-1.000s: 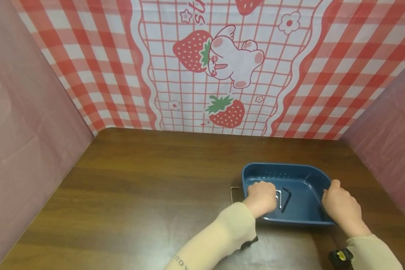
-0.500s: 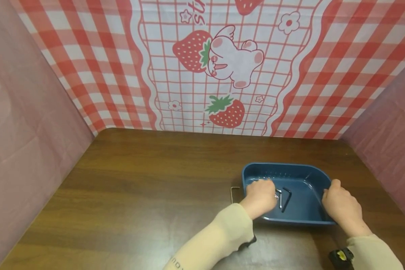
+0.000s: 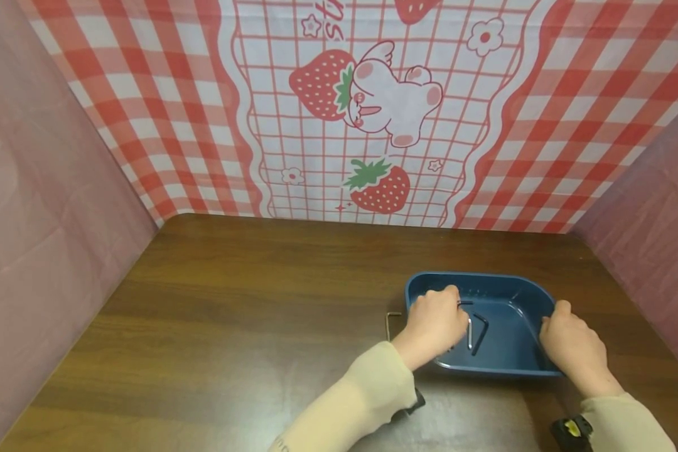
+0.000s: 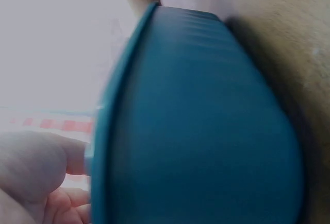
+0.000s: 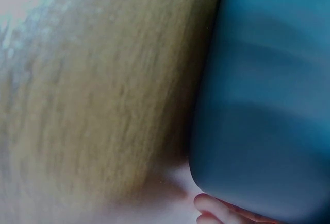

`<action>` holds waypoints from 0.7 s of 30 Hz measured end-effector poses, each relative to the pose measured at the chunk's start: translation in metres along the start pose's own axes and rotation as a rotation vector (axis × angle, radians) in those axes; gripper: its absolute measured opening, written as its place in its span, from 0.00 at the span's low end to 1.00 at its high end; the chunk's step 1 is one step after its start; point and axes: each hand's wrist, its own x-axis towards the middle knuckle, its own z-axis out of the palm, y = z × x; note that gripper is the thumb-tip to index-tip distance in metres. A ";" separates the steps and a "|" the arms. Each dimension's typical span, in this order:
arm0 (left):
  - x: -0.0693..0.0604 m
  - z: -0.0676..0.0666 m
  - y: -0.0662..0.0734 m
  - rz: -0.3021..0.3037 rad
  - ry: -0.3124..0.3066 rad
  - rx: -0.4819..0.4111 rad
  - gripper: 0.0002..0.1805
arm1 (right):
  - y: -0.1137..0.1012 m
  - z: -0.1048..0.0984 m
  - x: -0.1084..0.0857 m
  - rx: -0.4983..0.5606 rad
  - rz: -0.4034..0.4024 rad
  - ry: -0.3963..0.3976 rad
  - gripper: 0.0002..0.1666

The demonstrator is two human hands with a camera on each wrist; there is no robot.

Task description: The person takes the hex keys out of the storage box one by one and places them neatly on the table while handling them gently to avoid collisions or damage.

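A blue rectangular tray with rounded corners stands on the right of the table. Over its left part is my left hand, fingers curled. A dark hex key sticks out at its fingertips, mostly hidden by the hand; it appears pinched there. Inside the tray lie a silver hex key and a black hex key. My right hand grips the tray's right rim. In the left wrist view, the tray's outer wall hides much of the left hand.
Outside the tray's left wall, a brass-coloured L-shaped hex key lies on the brown wooden table. A red-and-white checked cloth hangs behind the table. Pink cloth hangs at both sides.
My left hand has shifted slightly up and away within the tray, and the dark hex key now shows at its fingertips. More of the silver key is uncovered. The right hand and tray stay put.
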 end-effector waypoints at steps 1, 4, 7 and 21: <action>-0.001 -0.002 -0.001 0.007 0.009 -0.015 0.04 | 0.000 0.000 0.000 0.000 0.001 -0.002 0.17; -0.005 -0.011 -0.003 0.026 0.022 -0.059 0.07 | 0.000 0.000 0.000 0.001 -0.002 -0.005 0.17; -0.006 -0.017 -0.005 0.058 0.043 -0.069 0.11 | 0.000 -0.001 0.000 0.002 -0.004 -0.008 0.17; -0.007 -0.046 -0.025 0.043 0.002 -0.175 0.05 | 0.000 -0.003 0.001 -0.002 -0.003 -0.039 0.18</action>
